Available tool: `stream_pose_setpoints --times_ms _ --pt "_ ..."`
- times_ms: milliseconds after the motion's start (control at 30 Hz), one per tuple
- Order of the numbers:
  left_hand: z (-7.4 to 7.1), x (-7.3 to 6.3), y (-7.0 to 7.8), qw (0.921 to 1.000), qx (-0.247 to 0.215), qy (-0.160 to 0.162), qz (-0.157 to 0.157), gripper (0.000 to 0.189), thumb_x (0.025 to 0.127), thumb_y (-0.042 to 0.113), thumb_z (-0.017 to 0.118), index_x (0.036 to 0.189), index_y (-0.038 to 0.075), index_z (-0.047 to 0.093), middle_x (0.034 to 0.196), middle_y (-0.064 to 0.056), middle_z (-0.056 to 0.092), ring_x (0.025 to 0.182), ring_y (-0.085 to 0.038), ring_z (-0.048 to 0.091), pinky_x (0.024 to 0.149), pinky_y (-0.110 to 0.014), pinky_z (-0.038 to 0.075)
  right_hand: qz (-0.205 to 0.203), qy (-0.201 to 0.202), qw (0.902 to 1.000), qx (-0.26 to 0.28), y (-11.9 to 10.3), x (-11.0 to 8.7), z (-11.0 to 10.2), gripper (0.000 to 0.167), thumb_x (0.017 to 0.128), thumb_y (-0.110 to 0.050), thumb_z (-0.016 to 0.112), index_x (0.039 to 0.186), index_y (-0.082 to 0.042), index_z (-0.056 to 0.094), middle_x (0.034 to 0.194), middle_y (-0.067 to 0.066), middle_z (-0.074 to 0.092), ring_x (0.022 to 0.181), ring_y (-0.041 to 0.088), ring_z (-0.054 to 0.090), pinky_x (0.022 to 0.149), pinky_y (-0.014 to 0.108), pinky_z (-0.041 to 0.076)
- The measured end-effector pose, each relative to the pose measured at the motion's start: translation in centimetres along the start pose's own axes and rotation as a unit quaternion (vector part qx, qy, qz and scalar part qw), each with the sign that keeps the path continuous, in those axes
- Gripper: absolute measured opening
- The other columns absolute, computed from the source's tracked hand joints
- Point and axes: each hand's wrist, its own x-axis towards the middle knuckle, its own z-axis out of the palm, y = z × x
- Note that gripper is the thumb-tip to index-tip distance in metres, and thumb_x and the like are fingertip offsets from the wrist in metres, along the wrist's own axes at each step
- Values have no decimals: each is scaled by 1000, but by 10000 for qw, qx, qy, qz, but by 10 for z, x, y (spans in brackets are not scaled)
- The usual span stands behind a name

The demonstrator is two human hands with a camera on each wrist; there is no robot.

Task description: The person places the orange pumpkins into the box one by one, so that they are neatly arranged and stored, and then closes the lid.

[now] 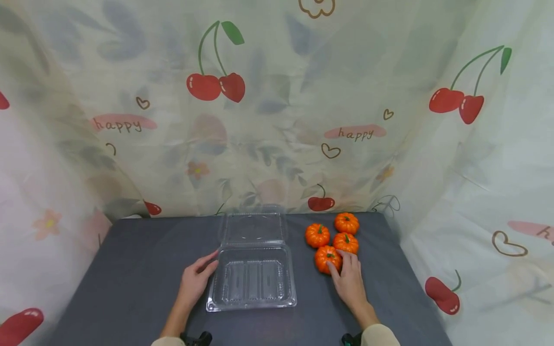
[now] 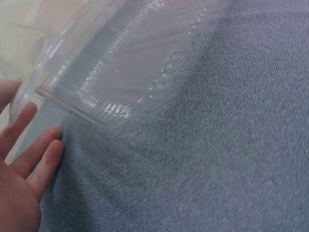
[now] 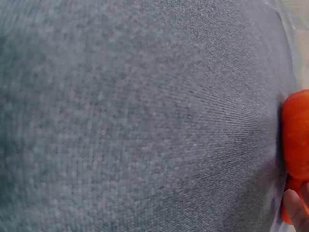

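A clear plastic clamshell container (image 1: 251, 305) lies on the dark cloth with its lid (image 1: 254, 228) folded back. My left hand (image 1: 195, 279) is at the container's left edge near the hinge; in the left wrist view its fingers (image 2: 44, 162) are spread, and the rim passes between thumb and finger. On the right, my right hand (image 1: 349, 281) grips the nearest small orange pumpkin (image 1: 325, 259), thumb in front and fingers at its right side. That pumpkin appears to rest on the cloth. In the right wrist view, an orange pumpkin (image 3: 297, 135) and fingertips (image 3: 295, 208) show at the right edge.
More small pumpkins stand close behind the gripped one: one at left (image 1: 317, 235), one at right (image 1: 346, 243) and one farthest back (image 1: 346, 223). A dark cloth (image 1: 143, 278) covers the table. Printed curtains (image 1: 268, 120) hang behind and on both sides.
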Motion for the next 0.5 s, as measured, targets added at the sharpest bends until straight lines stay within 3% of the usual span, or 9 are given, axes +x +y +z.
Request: stream_pose_setpoints --times_ms 100,200,367,500 --pt "2 -1 -2 9991 -371 -19 -188 35 95 32 73 129 24 73 134 -2 70 112 -2 67 87 -11 52 80 -178 9998 23 0 -1 -2 53 94 -28 75 135 -2 56 128 21 54 113 42 51 100 57 45" --pt "5 -1 -4 9956 -841 19 -423 35 94 31 75 127 20 74 132 -5 71 96 9 66 81 -11 54 158 -385 9991 56 -2 -2 -3 60 93 -35 75 139 -3 53 130 21 53 117 41 52 102 58 47" --pt "10 0 -5 9885 -1384 41 -603 34 94 27 75 126 15 74 126 -9 73 89 9 67 78 -13 56 426 -801 9959 66 -5 -1 -5 72 92 -46 73 146 -6 49 135 20 53 121 40 52 106 58 46" --pt "12 1 -4 9856 -1530 -24 -723 34 93 25 76 126 16 74 125 -7 74 91 7 69 79 -15 57 607 -1033 9927 165 -6 2 -4 73 91 -49 74 146 -11 47 139 19 57 123 38 57 107 57 47"
